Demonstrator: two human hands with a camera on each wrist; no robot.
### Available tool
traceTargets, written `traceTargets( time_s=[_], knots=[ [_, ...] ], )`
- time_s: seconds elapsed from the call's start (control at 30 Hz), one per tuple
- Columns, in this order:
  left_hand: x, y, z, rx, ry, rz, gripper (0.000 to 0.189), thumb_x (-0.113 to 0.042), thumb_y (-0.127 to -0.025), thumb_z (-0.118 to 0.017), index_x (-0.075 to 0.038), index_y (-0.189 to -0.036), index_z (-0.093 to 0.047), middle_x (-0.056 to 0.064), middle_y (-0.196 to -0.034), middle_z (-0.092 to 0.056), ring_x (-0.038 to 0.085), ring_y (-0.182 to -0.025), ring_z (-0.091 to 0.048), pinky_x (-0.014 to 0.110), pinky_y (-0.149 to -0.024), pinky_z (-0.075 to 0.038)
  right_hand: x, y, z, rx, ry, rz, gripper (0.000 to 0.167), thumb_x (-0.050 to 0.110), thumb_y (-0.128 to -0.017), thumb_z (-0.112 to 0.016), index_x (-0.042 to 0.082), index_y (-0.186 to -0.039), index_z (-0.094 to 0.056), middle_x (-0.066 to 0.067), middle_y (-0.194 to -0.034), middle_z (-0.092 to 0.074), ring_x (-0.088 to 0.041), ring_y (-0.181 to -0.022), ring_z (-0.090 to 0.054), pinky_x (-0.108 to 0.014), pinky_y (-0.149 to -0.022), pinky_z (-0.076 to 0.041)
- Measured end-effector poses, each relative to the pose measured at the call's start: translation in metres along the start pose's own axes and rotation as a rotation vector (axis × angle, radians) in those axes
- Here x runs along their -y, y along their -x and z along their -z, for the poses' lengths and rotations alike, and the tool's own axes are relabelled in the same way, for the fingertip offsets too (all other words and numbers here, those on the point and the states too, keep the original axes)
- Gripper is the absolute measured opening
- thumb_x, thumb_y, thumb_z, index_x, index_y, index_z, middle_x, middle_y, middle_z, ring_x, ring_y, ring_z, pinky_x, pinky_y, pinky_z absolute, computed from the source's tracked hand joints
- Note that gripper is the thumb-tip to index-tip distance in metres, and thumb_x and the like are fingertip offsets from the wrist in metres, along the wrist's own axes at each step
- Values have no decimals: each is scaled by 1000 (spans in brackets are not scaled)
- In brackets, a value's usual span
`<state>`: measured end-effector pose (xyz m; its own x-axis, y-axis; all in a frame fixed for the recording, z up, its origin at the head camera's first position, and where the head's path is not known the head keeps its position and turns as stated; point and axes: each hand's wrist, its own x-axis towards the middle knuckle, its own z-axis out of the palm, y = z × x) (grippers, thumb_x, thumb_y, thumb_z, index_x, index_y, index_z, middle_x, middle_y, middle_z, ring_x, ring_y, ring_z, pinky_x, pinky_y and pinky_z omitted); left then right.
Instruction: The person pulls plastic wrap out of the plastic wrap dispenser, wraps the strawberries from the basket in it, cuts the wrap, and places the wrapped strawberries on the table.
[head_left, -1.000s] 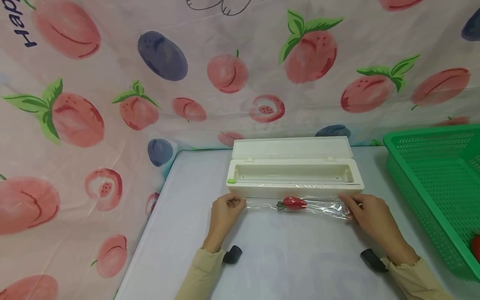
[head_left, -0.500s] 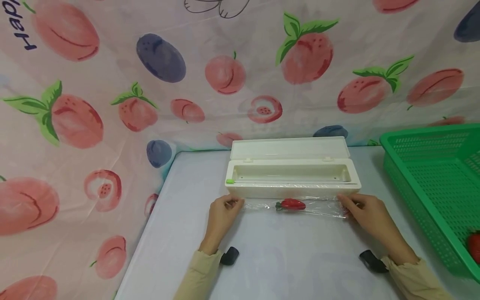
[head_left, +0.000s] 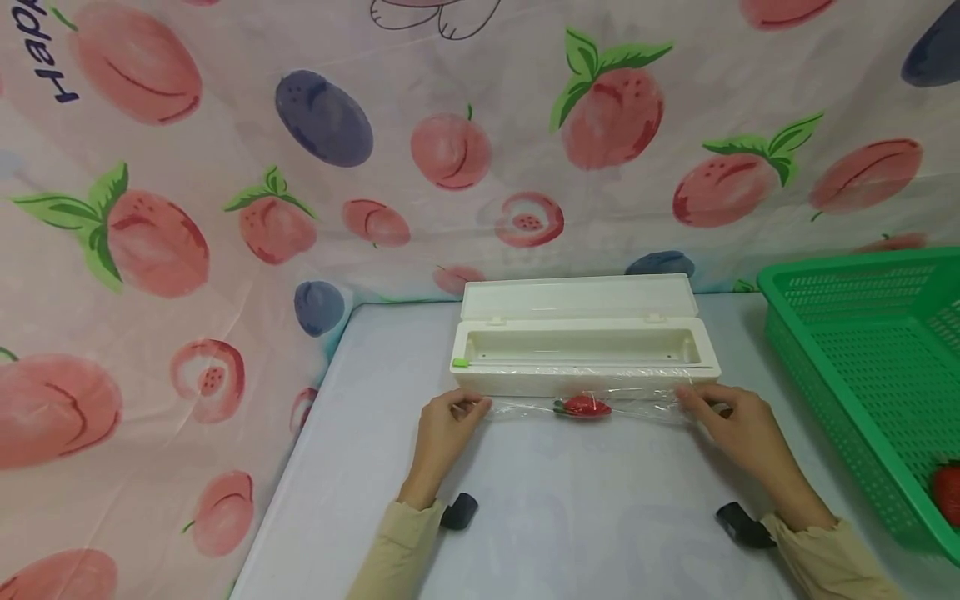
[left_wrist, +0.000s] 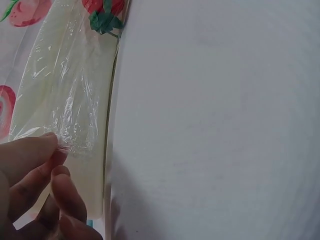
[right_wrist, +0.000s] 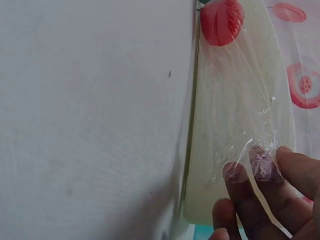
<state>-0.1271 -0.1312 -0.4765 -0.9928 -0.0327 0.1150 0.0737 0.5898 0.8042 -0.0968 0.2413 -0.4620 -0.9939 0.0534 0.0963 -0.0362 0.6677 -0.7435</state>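
Note:
A clear sheet of cling film [head_left: 645,408] stretches between the two hands along the front of a white cling film dispenser [head_left: 585,382]. Wrapped in the film near its middle is a red strawberry [head_left: 587,407], green leaves to the left. My left hand [head_left: 442,433] pinches the film's left end between thumb and fingers, as the left wrist view shows the bunched film [left_wrist: 75,142]. At the other end, my right hand [head_left: 738,429] pinches the film; in the right wrist view it clings over two fingertips [right_wrist: 235,172].
The dispenser's lid [head_left: 577,297] stands raised at the back, with a hollow trough and a green cutter slider [head_left: 461,362] at its left. A green plastic basket [head_left: 840,417] on the right holds another strawberry [head_left: 947,492]. A fruit-print cloth [head_left: 450,217] hangs behind the table.
The film's lower right edge has risen toward the dispenser and narrowed. The strawberry has turned slightly within the film, while both hands stay nearly in place.

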Motion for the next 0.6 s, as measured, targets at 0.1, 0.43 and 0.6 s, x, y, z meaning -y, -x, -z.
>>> traceTargets(
  time_s=[0.1, 0.43, 0.6],
  knots=[
    [1, 0, 1, 0, 3, -7, 12, -22, -86, -79, -10, -89, -77, 0, -74, -68, 7, -65, -55, 19, -59, -46, 0, 1, 1, 8, 10, -12, 34, 34, -99, -61, 4, -94, -76, -16, -95, -74, -10, -72, -63, -23, -56, -48],
    [1, 0, 9, -48, 12, 50, 26, -28, -76, -87, -12, -83, -67, -1, -75, -66, 8, -63, -58, 21, -60, -48, 9, 3, 15, -82, 97, 33, 33, 33, -100, -61, 0, -104, -69, -18, -96, -72, -5, -81, -58, -17, -60, -47],
    [0, 0, 12, -166, 3, -13, 40, -27, -73, -89, -9, -96, -61, 3, -87, -67, 15, -74, -63, 27, -68, -53, 29, 1, 15, -151, 105, 120, 22, 24, -95, -68, 2, -97, -69, -12, -89, -72, 9, -72, -46, -12, -60, -42]
  ],
)
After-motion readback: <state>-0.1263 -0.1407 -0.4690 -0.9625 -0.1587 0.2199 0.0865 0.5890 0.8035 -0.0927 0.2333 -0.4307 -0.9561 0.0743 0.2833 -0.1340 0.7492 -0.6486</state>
